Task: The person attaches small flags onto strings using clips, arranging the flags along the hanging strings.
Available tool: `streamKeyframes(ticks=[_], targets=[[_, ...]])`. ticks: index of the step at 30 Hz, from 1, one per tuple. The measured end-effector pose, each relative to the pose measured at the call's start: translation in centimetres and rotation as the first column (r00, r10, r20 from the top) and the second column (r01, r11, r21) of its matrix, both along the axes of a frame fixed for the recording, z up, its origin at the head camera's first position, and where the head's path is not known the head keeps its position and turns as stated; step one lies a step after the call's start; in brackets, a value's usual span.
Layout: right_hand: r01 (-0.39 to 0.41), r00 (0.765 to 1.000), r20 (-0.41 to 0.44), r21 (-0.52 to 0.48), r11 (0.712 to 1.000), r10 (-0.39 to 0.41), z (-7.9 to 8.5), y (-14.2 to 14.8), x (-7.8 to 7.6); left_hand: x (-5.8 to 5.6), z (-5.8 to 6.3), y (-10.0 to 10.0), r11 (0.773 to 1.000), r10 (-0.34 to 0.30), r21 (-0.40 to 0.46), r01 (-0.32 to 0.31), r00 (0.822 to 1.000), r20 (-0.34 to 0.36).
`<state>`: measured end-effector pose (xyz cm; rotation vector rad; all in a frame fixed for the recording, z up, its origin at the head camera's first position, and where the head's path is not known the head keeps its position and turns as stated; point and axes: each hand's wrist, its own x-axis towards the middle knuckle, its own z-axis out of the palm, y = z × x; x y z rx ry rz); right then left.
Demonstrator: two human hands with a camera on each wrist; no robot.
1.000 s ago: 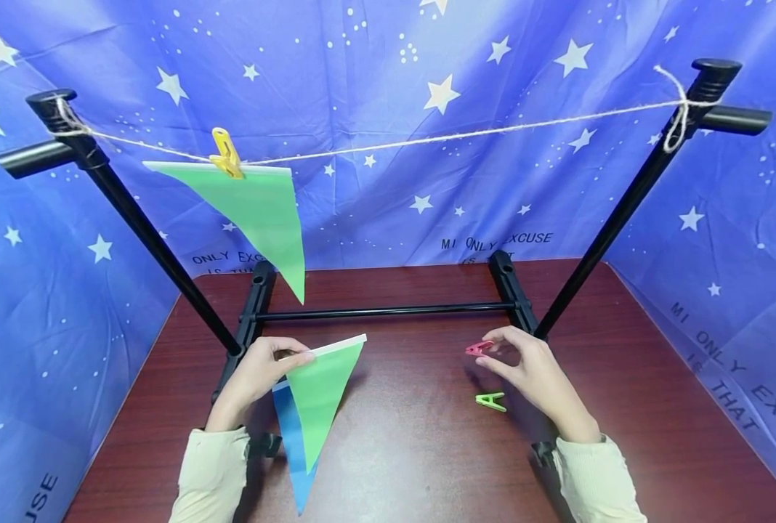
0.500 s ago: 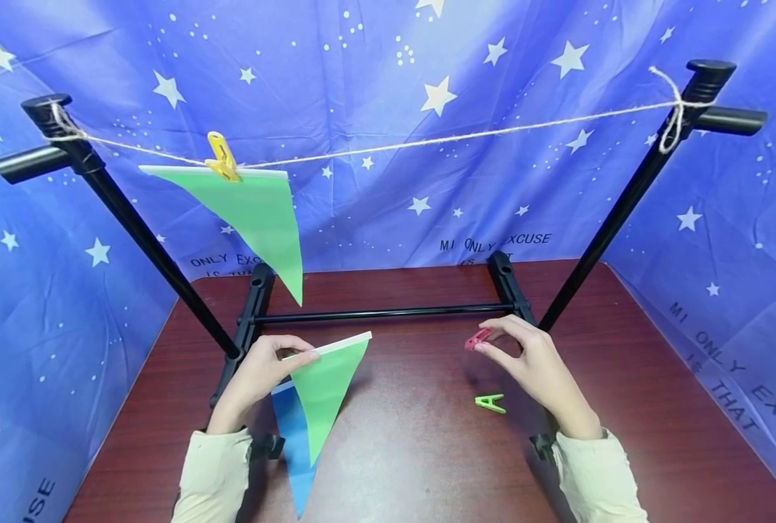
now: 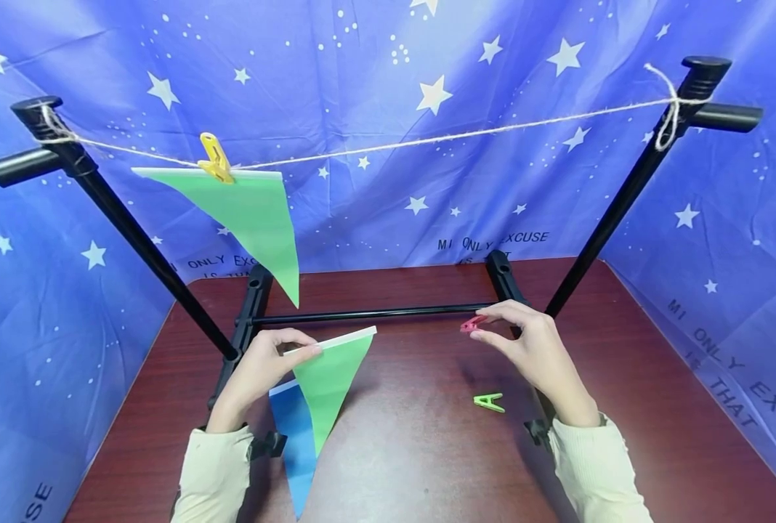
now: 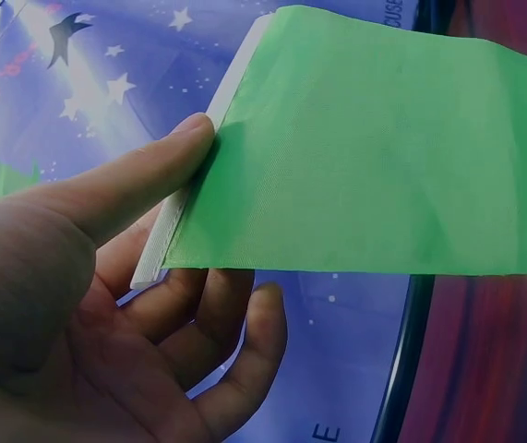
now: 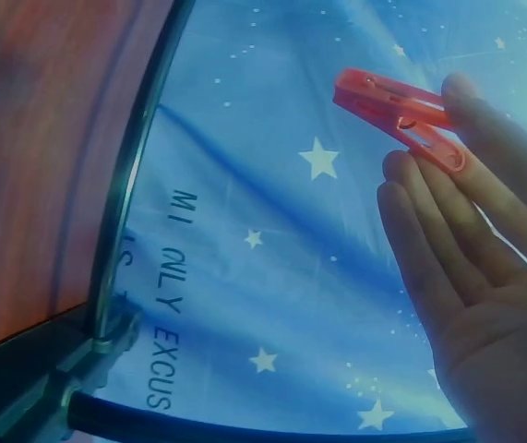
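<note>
My left hand (image 3: 267, 374) pinches a green triangular pennant (image 3: 336, 378) by its white top band, thumb in front, the point hanging down. In the left wrist view the thumb presses the band while the other fingers curl behind it. A blue pennant (image 3: 293, 428) lies on the table below, partly covered by the green one in the head view. My right hand (image 3: 538, 352) holds a red clothespin (image 5: 397, 115) by its handles between thumb and fingers, its nose pointing away from the hand. Beneath it on the table lies a light green clothespin (image 3: 489, 402).
A white string (image 3: 427, 138) runs between two black posts (image 3: 613, 218). Another green pennant (image 3: 251, 211) hangs from it at left, clipped by a yellow clothespin (image 3: 216, 158). A black crossbar (image 3: 381, 314) spans the stand's feet on the brown table (image 3: 414, 450). Blue starry cloth (image 3: 355, 73) surrounds it.
My right hand has risen slightly with the red clothespin, away from the light green one. My left hand has shifted slightly up and right with its green pennant.
</note>
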<state>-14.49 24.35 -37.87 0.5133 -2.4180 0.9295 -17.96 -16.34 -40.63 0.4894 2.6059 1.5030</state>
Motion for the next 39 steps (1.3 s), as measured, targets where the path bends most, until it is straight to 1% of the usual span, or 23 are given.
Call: streamKeyframes(ticks=[7, 12, 18, 21, 30, 36, 39], targets=[[0.014, 1.000, -0.001, -0.023, 1.000, -0.014, 0.8, -0.5, -0.3, -0.1, 0.5, 0.2, 1.000, 0.002, 0.021, -0.001, 1.000, -0.023], [0.028, 0.999, -0.038, -0.033, 0.999, -0.029, 1.6, -0.6, -0.4, -0.1, 0.8, 0.7, 0.999, 0.005, 0.034, -0.004, 1.000, -0.030], [0.019, 0.996, -0.084, -0.038, 0.999, -0.022, 2.7, -0.8, -0.7, 0.0, 1.1, 1.4, 0.999, 0.018, 0.051, -0.016, 0.999, -0.034], [0.014, 0.995, -0.096, -0.038, 0.999, -0.018, 3.2, -1.0, -0.8, 0.2, 1.3, 1.5, 0.998, 0.012, 0.069, -0.009, 0.999, -0.052], [0.002, 0.991, -0.137, -0.046, 0.999, -0.008, 4.2, -1.6, -1.2, 0.2, 2.1, 2.1, 0.998, -0.005, 0.066, 0.013, 0.992, -0.124], [-0.004, 0.986, -0.167, -0.043, 0.999, -0.003, 4.8, -1.9, -1.4, 0.2, 2.7, 2.4, 0.997, -0.011, 0.071, 0.021, 0.990, -0.143], [-0.007, 0.984, -0.177, -0.044, 0.999, -0.001, 5.1, -2.0, -1.4, 0.3, 3.3, 2.8, 0.998, -0.005, 0.067, 0.014, 0.990, -0.138]])
